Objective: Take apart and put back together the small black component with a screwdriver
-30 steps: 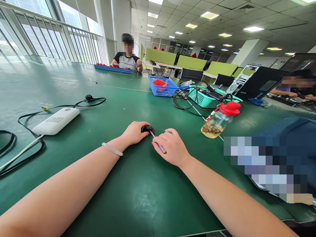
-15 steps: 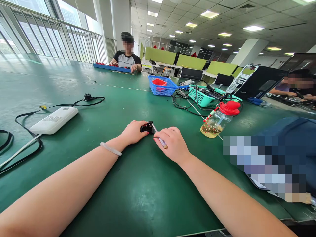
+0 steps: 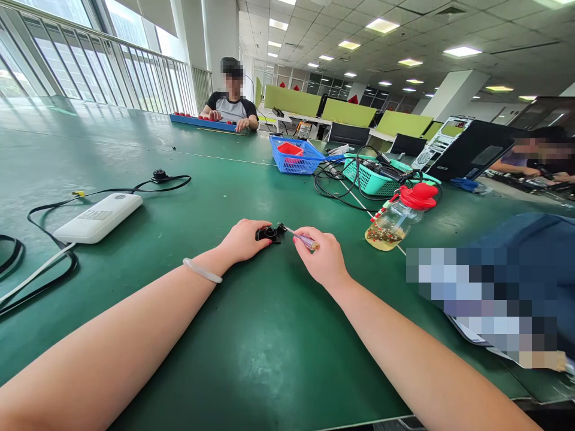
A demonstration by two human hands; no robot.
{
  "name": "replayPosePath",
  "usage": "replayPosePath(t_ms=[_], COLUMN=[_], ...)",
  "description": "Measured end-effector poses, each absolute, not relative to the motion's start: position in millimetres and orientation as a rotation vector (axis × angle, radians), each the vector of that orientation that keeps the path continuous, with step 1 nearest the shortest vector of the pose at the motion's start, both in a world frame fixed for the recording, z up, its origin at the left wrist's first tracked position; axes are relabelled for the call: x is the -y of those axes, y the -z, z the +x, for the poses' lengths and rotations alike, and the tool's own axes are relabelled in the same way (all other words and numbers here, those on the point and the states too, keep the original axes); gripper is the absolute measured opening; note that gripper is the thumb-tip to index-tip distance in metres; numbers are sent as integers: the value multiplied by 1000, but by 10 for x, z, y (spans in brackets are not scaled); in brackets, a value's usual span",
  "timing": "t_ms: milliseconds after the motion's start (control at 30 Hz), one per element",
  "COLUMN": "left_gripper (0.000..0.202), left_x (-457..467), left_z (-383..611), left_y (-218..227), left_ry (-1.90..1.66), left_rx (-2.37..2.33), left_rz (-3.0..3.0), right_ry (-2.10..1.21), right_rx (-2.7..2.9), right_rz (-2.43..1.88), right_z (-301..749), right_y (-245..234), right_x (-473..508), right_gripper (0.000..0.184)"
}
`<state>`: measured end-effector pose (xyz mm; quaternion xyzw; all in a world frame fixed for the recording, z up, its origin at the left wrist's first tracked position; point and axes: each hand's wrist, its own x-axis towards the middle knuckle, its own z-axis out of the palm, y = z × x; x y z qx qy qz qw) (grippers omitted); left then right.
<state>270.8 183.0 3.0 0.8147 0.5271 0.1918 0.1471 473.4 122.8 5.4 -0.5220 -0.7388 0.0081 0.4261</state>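
Note:
My left hand [image 3: 242, 239] rests on the green table [image 3: 251, 353], its fingers pinched on a small black part [image 3: 268, 233]. A pale bangle sits on that wrist. My right hand [image 3: 321, 257] lies just to the right, closed round a thin screwdriver [image 3: 303, 239] with a clear handle. The screwdriver lies almost level, and its metal tip meets the right side of the black part.
A white power bank [image 3: 99, 217] with black cables lies at the left. A glass bottle with a red lid [image 3: 398, 218] stands right of my hands. Behind are a blue basket [image 3: 294, 157], a green basket [image 3: 372, 178] with cables, a laptop [image 3: 471, 149], and people seated.
My right hand has swung the screwdriver from steep to almost level, its handle now pointing right. The black part has turned slightly under my left fingers. My left hand has stayed in place.

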Motion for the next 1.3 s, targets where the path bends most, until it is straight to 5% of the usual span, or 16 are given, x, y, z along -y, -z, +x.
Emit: replayPosePath(t_ms=[1300], left_gripper=[44], left_x=[-1803], left_z=[2722], left_y=[-51], left_ry=[-534], left_rx=[-1467], left_rz=[2387], right_ry=[-120], right_rx=[1935], right_rz=[-1179], right_z=[4711], right_y=[-125], right_x=[-1141], right_gripper=[12])
